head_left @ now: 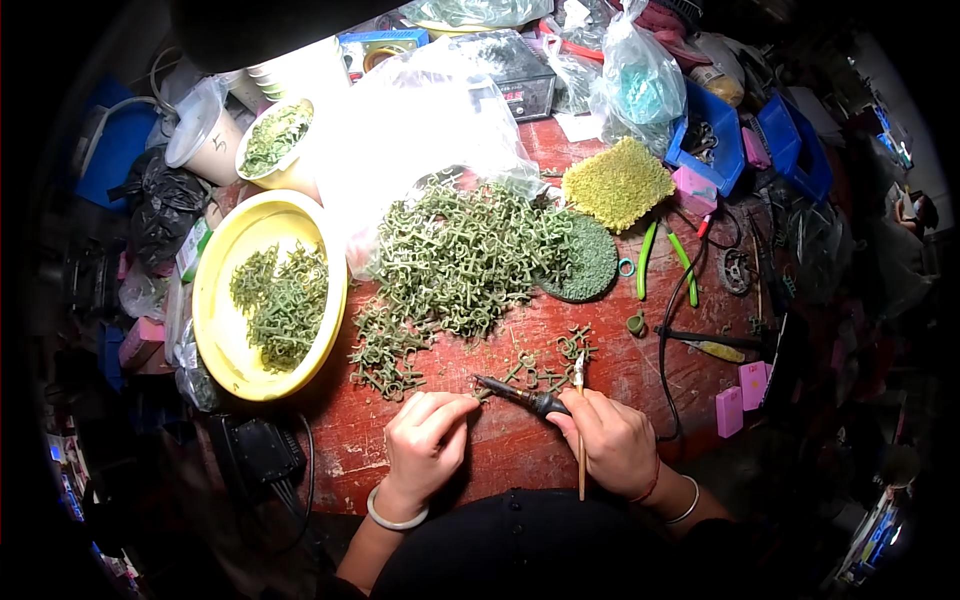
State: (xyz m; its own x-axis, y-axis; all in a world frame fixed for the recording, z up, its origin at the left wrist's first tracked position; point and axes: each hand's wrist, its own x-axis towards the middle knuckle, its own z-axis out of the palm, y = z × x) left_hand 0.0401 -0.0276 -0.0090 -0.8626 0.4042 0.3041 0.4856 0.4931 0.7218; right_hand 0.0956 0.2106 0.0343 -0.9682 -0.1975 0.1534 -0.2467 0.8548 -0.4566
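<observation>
My left hand (430, 436) is closed, thumb and forefinger pinched on a small green curved piece that mostly hides in the fingertips. In my right hand (612, 442) is a black soldering-iron-like pen (520, 394), its dark tip close to the left fingertips. The same hand also keeps a thin wooden-handled brush (582, 430) upright between its fingers. Several loose green curved pieces (530, 371) lie just beyond both hands. Farther off rises a big pile of such pieces (460, 250), with a smaller heap (385, 350) at its near left.
A yellow basin (213, 330) holding green pieces stands left, beside a white tub (252, 170). Right of the pile are a round green pad (590, 265), a yellow sponge-like block (620, 185), green-handled pliers (684, 265) and a black cord (663, 370). Blue bins (722, 120) sit far right.
</observation>
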